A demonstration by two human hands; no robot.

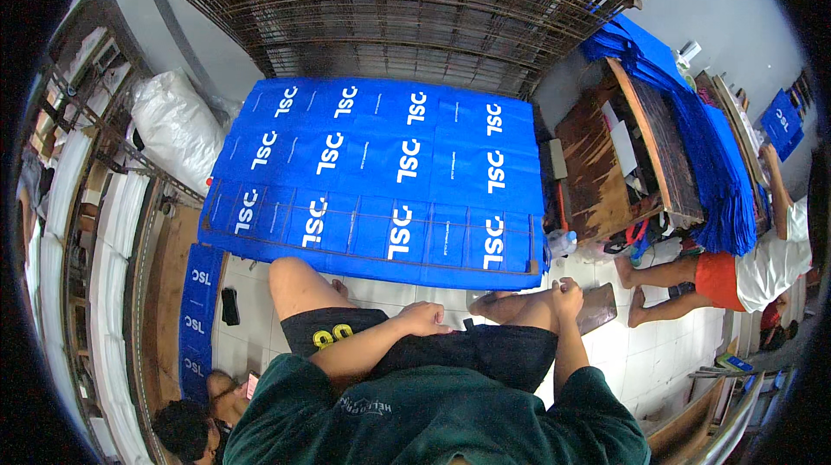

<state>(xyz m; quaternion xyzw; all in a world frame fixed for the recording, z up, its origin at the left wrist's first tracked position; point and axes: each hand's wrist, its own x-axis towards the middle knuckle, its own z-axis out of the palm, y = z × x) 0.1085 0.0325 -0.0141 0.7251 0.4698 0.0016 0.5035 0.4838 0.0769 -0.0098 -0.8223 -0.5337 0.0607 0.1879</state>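
The left hand (424,318) rests loosely curled on the person's thigh, the right hand (567,287) closed on the knee, both gripping nothing. Just beyond, blue printed bags (381,171) cover the tabletop (363,268) above a white tiled floor (381,292); wire racks (398,6) stand behind.

Matt blue cloth bags (381,175) lie on a thin metal wire rack (368,244). The floor (658,361) is glossy white tile; the side table (606,171) is worn, rough wood.

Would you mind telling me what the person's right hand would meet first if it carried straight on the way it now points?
The right hand rests on the right knee, pointing up-picture. Going on, it would most likely meet the near edge of the blue printed sheets on the wire rack, though depth is unclear.
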